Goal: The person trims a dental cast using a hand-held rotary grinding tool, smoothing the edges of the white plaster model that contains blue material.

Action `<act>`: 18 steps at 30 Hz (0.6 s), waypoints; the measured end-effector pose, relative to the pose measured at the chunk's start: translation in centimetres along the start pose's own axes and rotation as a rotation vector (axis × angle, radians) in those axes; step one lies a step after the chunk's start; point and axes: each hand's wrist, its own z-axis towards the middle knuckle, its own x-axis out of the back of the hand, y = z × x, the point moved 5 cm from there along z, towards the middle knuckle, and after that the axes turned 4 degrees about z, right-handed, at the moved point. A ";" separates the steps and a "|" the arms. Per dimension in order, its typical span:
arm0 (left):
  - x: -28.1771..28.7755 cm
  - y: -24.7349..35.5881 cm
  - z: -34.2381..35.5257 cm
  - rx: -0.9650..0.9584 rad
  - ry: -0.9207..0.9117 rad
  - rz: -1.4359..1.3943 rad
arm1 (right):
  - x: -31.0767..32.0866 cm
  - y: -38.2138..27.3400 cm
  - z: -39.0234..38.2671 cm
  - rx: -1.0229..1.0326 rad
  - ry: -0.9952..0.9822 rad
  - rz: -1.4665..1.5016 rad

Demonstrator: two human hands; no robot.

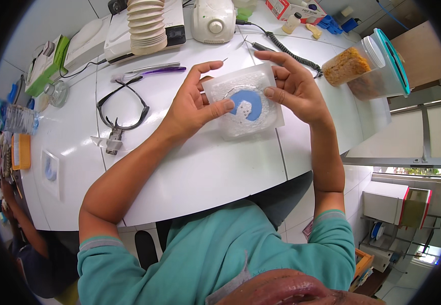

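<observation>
Both hands are raised over the desk, gripping a translucent white square tray (228, 129) filled with white crumpled or granular material and a curved blue piece (251, 99). My left hand (195, 101) has its thumb on the tray's front face at the left of the blue piece and fingers curled around the left edge; its index fingertip sticks up near a tiny thin pointed item, unclear. My right hand (299, 91) presses its thumb at the blue piece's right edge, with fingers around the upper right corner.
Dark goggles with clip-on attachment (124, 122), tools (157, 69) and another tray (58, 173) lie leftward. Behind are a white hose machine (116, 38), control unit (213, 23) and corded handpiece (263, 48). Food-filled containers (347, 68) stand right. Another person's arm (30, 229) is at lower left.
</observation>
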 end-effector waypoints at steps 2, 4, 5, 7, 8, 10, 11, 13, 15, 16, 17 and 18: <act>-0.3 0.1 0.1 0.000 -0.021 0.157 | -0.6 0.2 0.0 -0.038 -0.020 0.039; 0.1 0.3 0.2 0.010 0.002 0.158 | -0.7 -0.4 0.0 -0.075 -0.021 -0.005; 0.4 -0.1 0.3 0.040 -0.011 0.164 | -0.7 -0.6 0.1 -0.074 -0.032 -0.037; 0.6 -0.6 0.5 0.067 -0.028 0.165 | -0.4 -0.8 0.0 -0.075 -0.040 -0.075; 0.3 -0.6 0.6 0.019 -0.067 0.275 | 0.0 -0.7 0.1 -0.064 -0.041 -0.054; -0.2 -0.5 0.4 -0.016 -0.107 0.376 | 0.1 -0.4 0.0 -0.066 -0.041 -0.028; -0.3 -0.5 0.4 0.025 -0.109 0.377 | -0.2 -0.3 0.2 -0.059 -0.053 -0.039; -0.3 -0.1 0.1 0.073 -0.105 0.383 | -0.6 0.1 0.8 -0.051 -0.070 -0.040; -0.5 0.0 0.0 0.050 -0.100 0.367 | 0.1 0.8 1.5 -0.049 0.049 -0.130; -0.6 -0.1 0.0 0.058 -0.103 0.362 | 0.9 1.4 1.9 -0.052 0.111 -0.176; -0.3 0.0 0.0 0.042 -0.050 0.354 | 3.1 2.9 2.4 0.113 0.318 -0.474; 0.0 0.1 0.0 0.020 0.007 0.348 | 3.6 2.2 2.6 0.240 0.463 -0.845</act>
